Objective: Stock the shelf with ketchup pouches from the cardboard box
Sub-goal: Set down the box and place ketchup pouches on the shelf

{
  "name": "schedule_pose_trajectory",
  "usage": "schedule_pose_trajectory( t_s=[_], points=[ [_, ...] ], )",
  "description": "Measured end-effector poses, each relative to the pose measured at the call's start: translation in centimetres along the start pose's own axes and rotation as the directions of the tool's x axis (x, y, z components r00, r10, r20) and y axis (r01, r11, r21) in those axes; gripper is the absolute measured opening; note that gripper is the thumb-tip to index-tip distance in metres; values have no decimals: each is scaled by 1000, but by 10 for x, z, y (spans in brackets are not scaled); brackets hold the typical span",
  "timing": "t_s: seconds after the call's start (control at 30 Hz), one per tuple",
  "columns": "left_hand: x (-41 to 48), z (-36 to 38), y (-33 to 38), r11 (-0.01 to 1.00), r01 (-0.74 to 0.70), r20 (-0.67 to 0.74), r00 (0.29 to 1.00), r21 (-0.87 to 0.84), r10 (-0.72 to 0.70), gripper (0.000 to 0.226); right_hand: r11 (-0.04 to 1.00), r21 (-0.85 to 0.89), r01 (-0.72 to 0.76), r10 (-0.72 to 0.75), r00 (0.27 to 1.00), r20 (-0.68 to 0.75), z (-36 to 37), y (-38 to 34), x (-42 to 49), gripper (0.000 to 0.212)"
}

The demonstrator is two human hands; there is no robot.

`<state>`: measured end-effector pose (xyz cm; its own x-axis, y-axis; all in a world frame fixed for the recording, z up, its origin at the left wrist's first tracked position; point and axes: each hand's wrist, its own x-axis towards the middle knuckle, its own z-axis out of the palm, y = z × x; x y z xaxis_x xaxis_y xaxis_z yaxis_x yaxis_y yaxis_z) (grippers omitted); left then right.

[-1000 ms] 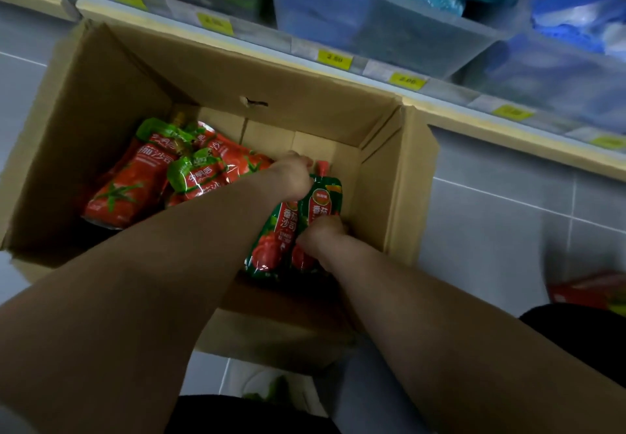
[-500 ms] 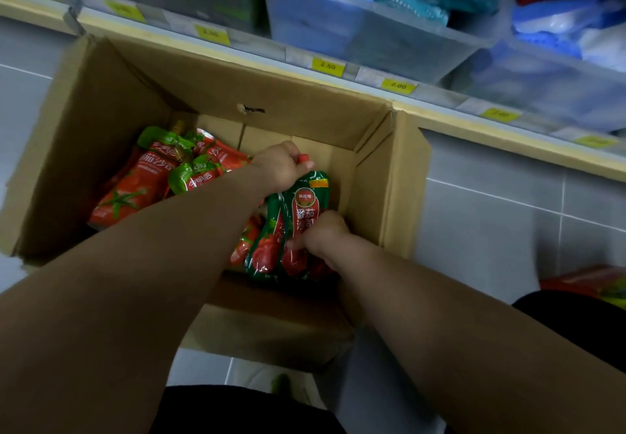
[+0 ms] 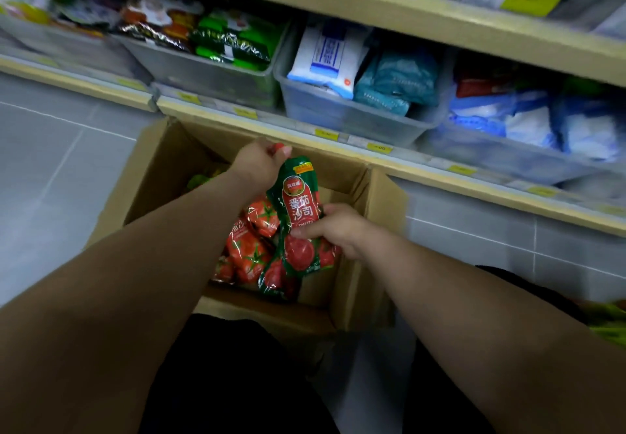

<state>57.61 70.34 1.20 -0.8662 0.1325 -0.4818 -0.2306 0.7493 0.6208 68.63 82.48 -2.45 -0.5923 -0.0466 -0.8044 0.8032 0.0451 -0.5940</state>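
- On the grey tiled floor [image 3: 50, 169] at the left, nothing but pale grout lines showed beside the open cardboard box [image 3: 355, 284], which stood hard against the foot of the shelf [image 3: 474, 179].
- Inside the box, toward its left part, a heap of ketchup pouches [image 3: 249, 250] lay flat, red with tomato pictures; a bit of green showed further back, too blurred to make out.
- The left hand [image 3: 261, 162] was closed around the red cap end of a bunch of pouches, fingers curled tight, above the far wall of the box.
- The held ketchup pouch [image 3: 299, 203], green and red with a round label, hung upright over the box, partly lifted clear, with at least one more pouch behind it.
- The right hand [image 3: 333, 230] gripped the same bunch lower down, thumb across the front pouch, fingers wrapped behind.
- On the shelf behind, clear bins stood in a row: a left bin [image 3: 210, 74] with green and dark packets, a middle bin [image 3: 355, 115] with white-blue and teal bags, and a right bin [image 3: 508, 155] with blue and white bags.
- Yellow price tags [image 3: 379, 147] ran along the shelf edge, their print unreadable.
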Motion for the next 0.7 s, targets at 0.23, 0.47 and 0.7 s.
schedule_pose_trajectory(
  t_s=[0.23, 0.47, 0.7],
  points=[
    [-35, -4, 74, 962, -117, -81, 992, -249, 99, 40, 986, -28, 167, -168, 985, -49, -62, -31, -50, 43],
    [-72, 29, 149, 913, -89, 272, 939, -397, 210, 52, 923, 68, 379, -357, 908, -219, -146, -45, -101, 51],
    [-99, 82, 229, 874, -228, 230, 908, -429, 349, 29, 884, 10, 467, -450, 856, -255, -233, -40, -149, 53]
  ],
)
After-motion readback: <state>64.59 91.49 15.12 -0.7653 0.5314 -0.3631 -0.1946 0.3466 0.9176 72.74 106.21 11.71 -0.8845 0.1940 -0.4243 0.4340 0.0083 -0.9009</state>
